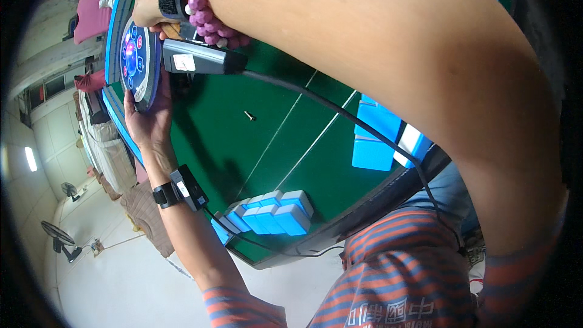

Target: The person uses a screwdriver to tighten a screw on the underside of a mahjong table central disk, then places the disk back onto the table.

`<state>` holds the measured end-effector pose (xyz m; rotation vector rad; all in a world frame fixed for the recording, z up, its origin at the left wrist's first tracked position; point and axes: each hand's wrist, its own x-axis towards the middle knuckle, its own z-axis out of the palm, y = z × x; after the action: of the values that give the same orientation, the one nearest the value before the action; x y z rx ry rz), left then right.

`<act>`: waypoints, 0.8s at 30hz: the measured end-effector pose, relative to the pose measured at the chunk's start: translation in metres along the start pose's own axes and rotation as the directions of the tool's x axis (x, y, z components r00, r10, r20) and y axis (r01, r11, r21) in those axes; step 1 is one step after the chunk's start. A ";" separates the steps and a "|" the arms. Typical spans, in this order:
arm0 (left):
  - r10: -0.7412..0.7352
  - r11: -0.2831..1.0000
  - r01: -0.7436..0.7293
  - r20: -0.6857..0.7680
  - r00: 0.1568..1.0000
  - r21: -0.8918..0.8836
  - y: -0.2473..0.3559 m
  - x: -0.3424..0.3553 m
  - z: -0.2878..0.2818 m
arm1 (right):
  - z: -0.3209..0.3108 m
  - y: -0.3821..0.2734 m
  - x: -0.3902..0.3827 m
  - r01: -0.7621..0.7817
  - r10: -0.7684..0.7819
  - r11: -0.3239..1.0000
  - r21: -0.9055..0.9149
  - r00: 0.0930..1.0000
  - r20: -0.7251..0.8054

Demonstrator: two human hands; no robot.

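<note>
A round dark control panel (145,73) with lit buttons and a glowing purple-blue centre is tilted on edge above the green table, at the left. My left hand (153,123) grips its lower rim, thumb on the front and fingers behind. At the panel's upper rim my right hand (147,7) is closed, its fingers curled behind the edge and mostly hidden by my wrist. Whatever those fingers hold cannot be made out. A small screw (249,115) lies on the green felt (291,140) to the right of the panel.
Blue-and-white mahjong tiles stand in a stacked group (267,214) at the near edge, with another group (376,136) on the right. Black boxes strapped to my wrists trail cables (310,92) across the table. Wall fans (59,240) and piled cloth (109,140) appear at left.
</note>
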<state>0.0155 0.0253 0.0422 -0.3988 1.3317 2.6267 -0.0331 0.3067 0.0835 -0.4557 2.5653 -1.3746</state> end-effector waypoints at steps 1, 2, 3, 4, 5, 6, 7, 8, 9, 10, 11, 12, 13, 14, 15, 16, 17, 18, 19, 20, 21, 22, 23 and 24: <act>0.002 1.000 -0.001 -0.009 1.000 0.006 0.002 0.000 -0.003 | 0.003 0.002 0.003 -0.001 0.001 1.000 0.006 1.000 0.007; -0.010 1.000 0.010 0.029 1.000 -0.016 0.004 0.001 -0.005 | 0.005 0.008 0.003 0.006 -0.006 1.000 0.019 1.000 0.012; -0.026 0.999 0.028 0.070 0.997 -0.038 0.003 0.002 -0.005 | 0.008 0.008 0.004 -0.008 0.008 1.000 0.017 1.000 0.021; -0.030 0.999 0.032 0.065 0.997 -0.034 0.002 0.002 -0.005 | 0.011 0.012 0.003 -0.012 0.012 1.000 0.027 0.999 0.031; 0.000 1.000 -0.001 0.049 0.999 0.012 0.001 0.002 0.000 | 0.012 0.016 0.002 -0.013 0.012 0.999 0.029 0.999 0.033; 0.031 0.998 -0.033 0.035 0.999 0.058 -0.002 0.002 0.003 | 0.013 0.017 0.003 -0.018 0.017 0.999 0.029 0.999 0.039; 0.029 0.998 -0.031 0.033 0.999 0.061 -0.005 0.002 0.004 | 0.014 0.020 0.002 -0.025 0.024 0.999 0.030 0.999 0.043; 0.045 0.996 -0.049 0.046 0.998 0.075 -0.005 0.000 0.003 | 0.013 0.020 0.002 -0.022 0.020 0.999 0.031 0.999 0.047; 0.061 0.994 -0.066 0.059 0.996 0.088 -0.005 0.000 0.003 | 0.013 0.019 0.002 -0.020 0.018 0.999 0.034 0.998 0.052; 0.063 0.994 -0.068 0.057 0.996 0.090 -0.003 0.000 0.002 | 0.013 0.022 -0.001 -0.015 0.013 0.999 0.045 0.998 0.055; 0.033 0.998 -0.037 0.074 0.997 0.056 -0.002 0.000 0.003 | 0.013 0.020 0.002 -0.020 0.018 0.999 0.041 0.998 0.056; 0.003 1.000 -0.005 0.092 0.996 0.022 -0.002 0.000 0.003 | 0.013 0.022 0.002 -0.021 0.018 0.999 0.042 0.998 0.057; 0.001 1.000 -0.003 0.091 0.996 0.022 -0.003 0.001 0.004 | 0.014 0.022 0.003 -0.021 0.018 0.999 0.041 0.998 0.058; 0.019 0.999 -0.020 0.059 0.998 0.029 -0.003 0.000 0.006 | 0.013 0.022 0.004 -0.017 0.014 0.999 0.045 0.998 0.059; 0.036 0.999 -0.037 0.027 0.999 0.036 -0.003 0.000 0.007 | 0.013 0.021 0.005 -0.015 0.012 0.999 0.051 0.998 0.059; 0.037 0.999 -0.038 0.026 0.999 0.036 0.000 0.001 0.002 | 0.013 0.021 0.004 -0.013 0.010 0.999 0.052 0.998 0.062; -0.031 0.999 0.036 0.160 0.987 -0.029 0.002 0.003 -0.001 | 0.014 0.021 0.004 -0.019 0.015 0.998 0.052 0.998 0.064; -0.089 0.990 0.118 0.295 0.951 -0.083 0.003 0.004 -0.004 | 0.014 0.022 0.002 -0.020 0.016 0.998 0.051 0.998 0.068; -0.089 0.989 0.119 0.295 0.951 -0.084 0.002 0.004 -0.007 | 0.013 0.023 0.001 -0.021 0.017 0.998 0.053 0.997 0.070; -0.013 1.000 0.013 0.128 0.992 0.000 -0.004 0.000 0.006 | 0.013 0.024 -0.001 -0.021 0.017 0.998 0.058 0.997 0.070; 0.081 0.992 -0.077 -0.034 0.996 0.099 -0.007 -0.003 0.013 | 0.012 0.028 -0.006 -0.017 0.013 0.998 0.061 0.997 0.070; 0.082 0.992 -0.078 -0.035 0.996 0.099 -0.006 -0.003 0.008 | 0.011 0.028 -0.007 -0.016 0.011 0.998 0.063 0.997 0.071; 0.025 0.999 -0.025 0.039 0.999 0.020 -0.004 -0.002 0.001 | 0.013 0.026 -0.007 -0.019 0.015 0.998 0.056 0.997 0.073; -0.027 0.998 0.033 0.117 0.993 -0.056 -0.002 -0.002 -0.003 | 0.012 0.027 -0.009 -0.020 0.015 0.997 0.068 0.997 0.082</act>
<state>0.0186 0.0237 0.0394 -0.2670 1.2070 2.6248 -0.0257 0.3142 0.0547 -0.4665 2.4433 -1.4031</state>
